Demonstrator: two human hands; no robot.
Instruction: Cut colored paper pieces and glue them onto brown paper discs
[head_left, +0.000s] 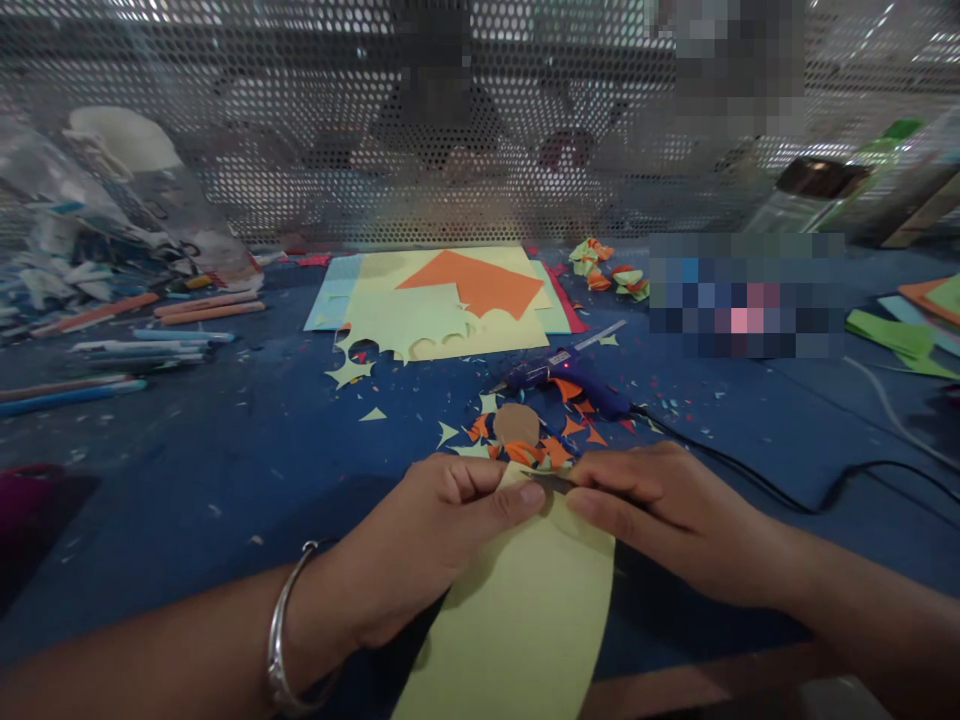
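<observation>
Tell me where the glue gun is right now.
In the head view, the blue glue gun lies on the blue table just right of centre, beyond both hands, between the stacked paper sheets and the orange paper scraps.

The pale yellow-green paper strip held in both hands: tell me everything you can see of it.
The pale yellow-green paper strip is a long piece of thin, matte craft paper with smooth curved edges, wide near the bottom of the picture and narrowing toward its far end. It lies nearly flat above the blue table, running from the near edge away from the person. The left hand pinches its far end with thumb on top; the right hand grips the same end from the other side. Its tip is hidden by the fingers.
</observation>
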